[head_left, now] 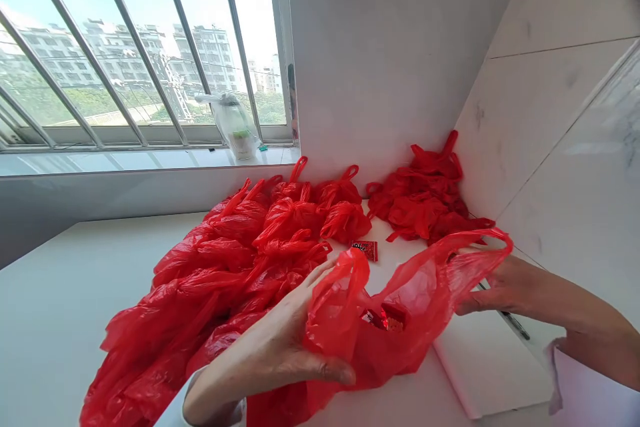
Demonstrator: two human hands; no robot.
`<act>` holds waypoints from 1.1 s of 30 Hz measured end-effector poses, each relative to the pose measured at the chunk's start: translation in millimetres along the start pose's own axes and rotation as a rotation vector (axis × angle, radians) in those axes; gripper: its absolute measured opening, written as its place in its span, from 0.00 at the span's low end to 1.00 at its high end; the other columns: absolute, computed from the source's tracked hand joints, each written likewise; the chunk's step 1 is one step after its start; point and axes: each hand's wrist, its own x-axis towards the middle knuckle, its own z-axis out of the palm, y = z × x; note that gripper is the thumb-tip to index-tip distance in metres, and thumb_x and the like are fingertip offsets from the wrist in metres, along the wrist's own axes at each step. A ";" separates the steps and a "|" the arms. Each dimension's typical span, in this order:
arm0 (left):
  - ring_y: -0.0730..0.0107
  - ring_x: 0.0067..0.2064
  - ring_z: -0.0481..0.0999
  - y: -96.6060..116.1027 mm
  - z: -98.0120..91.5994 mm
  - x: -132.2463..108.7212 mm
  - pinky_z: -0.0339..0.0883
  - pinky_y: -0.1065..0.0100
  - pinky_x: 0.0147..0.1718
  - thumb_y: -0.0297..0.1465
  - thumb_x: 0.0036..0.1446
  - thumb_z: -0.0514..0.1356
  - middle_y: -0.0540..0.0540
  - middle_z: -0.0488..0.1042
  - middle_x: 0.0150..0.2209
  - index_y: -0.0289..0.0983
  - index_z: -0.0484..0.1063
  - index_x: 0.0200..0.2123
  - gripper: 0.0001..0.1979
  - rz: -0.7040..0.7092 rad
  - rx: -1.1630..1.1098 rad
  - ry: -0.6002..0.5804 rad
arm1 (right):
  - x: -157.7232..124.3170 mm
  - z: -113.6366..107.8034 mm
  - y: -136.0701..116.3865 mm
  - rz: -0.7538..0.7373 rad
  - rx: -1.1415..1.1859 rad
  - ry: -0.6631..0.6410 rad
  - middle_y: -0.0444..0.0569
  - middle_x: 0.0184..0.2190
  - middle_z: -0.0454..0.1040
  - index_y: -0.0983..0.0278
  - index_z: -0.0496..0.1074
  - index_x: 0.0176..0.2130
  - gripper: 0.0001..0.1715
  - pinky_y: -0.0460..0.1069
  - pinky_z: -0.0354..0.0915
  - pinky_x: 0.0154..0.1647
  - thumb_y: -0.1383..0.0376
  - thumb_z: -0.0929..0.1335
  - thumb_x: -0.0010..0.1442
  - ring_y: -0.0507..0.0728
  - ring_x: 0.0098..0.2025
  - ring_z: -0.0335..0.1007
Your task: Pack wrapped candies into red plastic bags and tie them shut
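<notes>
An opened red plastic bag [395,360] spreads between my hands, its mouth facing me. Inside it lie a few small red-wrapped packets [393,317]. My left hand [285,337] grips the bag's left side, with the thumb in front and the fingers partly hidden behind the film. At the right side, my right hand [505,287] is closed on the bag near its stretched handle; the film covers some of its fingertips. Just beyond the bag, a single red packet with dark print [366,250] rests on the white table [45,307].
Many tied, filled red bags [200,280] crowd the table to the left. A heap of crumpled red bags [425,197] lies in the wall corner. A white notebook [495,360] and a pen [515,325] are at right. A clear bagged container [240,133] stands on the windowsill.
</notes>
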 end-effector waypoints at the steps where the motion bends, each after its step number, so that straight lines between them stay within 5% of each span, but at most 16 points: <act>1: 0.45 0.60 0.66 -1.8 3.0 2.5 0.61 0.52 0.58 0.35 0.46 0.72 0.44 0.68 0.60 0.51 0.59 0.64 0.43 0.034 -0.025 0.019 | 2.4 0.2 -6.1 0.018 -0.004 -0.120 0.45 0.43 0.78 0.54 0.78 0.33 0.08 0.48 0.73 0.42 0.60 0.75 0.50 0.61 0.46 0.75; 3: 0.46 0.60 0.65 -2.3 8.9 7.9 0.59 0.54 0.60 0.36 0.47 0.72 0.46 0.68 0.60 0.49 0.69 0.58 0.33 0.119 -0.061 0.031 | 7.3 4.4 -16.6 0.018 -0.010 -0.264 0.48 0.52 0.73 0.53 0.74 0.47 0.24 0.53 0.70 0.51 0.55 0.76 0.49 0.64 0.54 0.70; 5: 0.46 0.61 0.64 1.0 13.7 11.7 0.59 0.56 0.60 0.36 0.47 0.71 0.46 0.69 0.59 0.45 0.77 0.47 0.22 0.166 -0.078 -0.004 | 11.6 14.1 -24.9 -0.022 0.003 -0.250 0.51 0.53 0.72 0.56 0.71 0.51 0.36 0.57 0.67 0.55 0.52 0.77 0.44 0.65 0.56 0.67; 9: 0.45 0.62 0.62 5.1 18.0 11.0 0.61 0.55 0.58 0.35 0.50 0.69 0.44 0.73 0.54 0.41 0.78 0.42 0.14 0.073 -0.268 -0.004 | 17.1 36.8 -35.7 -0.060 0.093 -0.199 0.47 0.35 0.75 0.60 0.74 0.37 0.10 0.50 0.68 0.38 0.56 0.67 0.61 0.57 0.37 0.72; 13: 0.54 0.59 0.67 -3.7 21.2 8.1 0.61 0.58 0.57 0.36 0.58 0.64 0.45 0.77 0.45 0.40 0.77 0.33 0.06 0.030 -0.683 0.173 | 23.3 41.0 -36.7 -0.030 0.196 0.046 0.44 0.30 0.71 0.61 0.71 0.34 0.14 0.48 0.61 0.30 0.57 0.62 0.67 0.52 0.30 0.65; 18: 0.69 0.36 0.73 -7.4 27.5 12.5 0.67 0.69 0.41 0.31 0.59 0.61 0.49 0.72 0.28 0.35 0.74 0.26 0.10 0.005 -1.030 0.277 | 32.4 36.9 -42.0 -0.061 0.156 0.163 0.45 0.31 0.70 0.60 0.68 0.33 0.20 0.47 0.56 0.27 0.54 0.58 0.69 0.52 0.31 0.65; 22: 0.73 0.30 0.68 -0.6 27.6 11.5 0.64 0.72 0.35 0.33 0.53 0.67 0.54 0.68 0.26 0.39 0.74 0.39 0.10 -0.109 -0.859 0.388 | 27.9 41.1 -53.9 -0.130 -0.042 0.196 0.43 0.24 0.63 0.61 0.65 0.30 0.23 0.47 0.53 0.25 0.55 0.55 0.71 0.51 0.25 0.56; 24: 0.64 0.42 0.72 -0.2 27.1 8.5 0.64 0.69 0.42 0.34 0.50 0.69 0.51 0.73 0.36 0.42 0.72 0.47 0.20 -0.142 -0.626 0.383 | 21.3 43.1 -59.1 -0.128 -0.128 0.212 0.41 0.20 0.57 0.61 0.60 0.25 0.25 0.47 0.49 0.22 0.54 0.55 0.70 0.50 0.21 0.48; 27: 0.55 0.58 0.64 -7.7 31.0 3.6 0.55 0.66 0.55 0.37 0.53 0.67 0.47 0.72 0.52 0.46 0.69 0.54 0.24 -0.072 -0.226 0.411 | 11.2 47.4 -69.4 -0.171 -0.156 0.205 0.39 0.18 0.55 0.61 0.59 0.25 0.23 0.46 0.48 0.20 0.55 0.58 0.70 0.49 0.19 0.46; 30: 0.56 0.50 0.68 -16.0 40.5 0.3 0.58 0.67 0.50 0.41 0.56 0.63 0.47 0.74 0.48 0.47 0.67 0.57 0.25 -0.144 0.029 0.424 | 5.2 58.1 -83.4 -0.280 -0.009 0.148 0.39 0.22 0.66 0.60 0.65 0.31 0.14 0.43 0.55 0.22 0.60 0.61 0.69 0.48 0.21 0.57; 33: 0.64 0.36 0.68 -13.4 46.8 -1.5 0.61 0.69 0.37 0.38 0.60 0.59 0.50 0.73 0.36 0.43 0.70 0.49 0.14 -0.100 0.124 0.294 | 4.4 73.4 -93.6 -0.347 0.217 0.062 0.40 0.25 0.71 0.60 0.68 0.32 0.09 0.42 0.60 0.26 0.63 0.64 0.66 0.49 0.25 0.66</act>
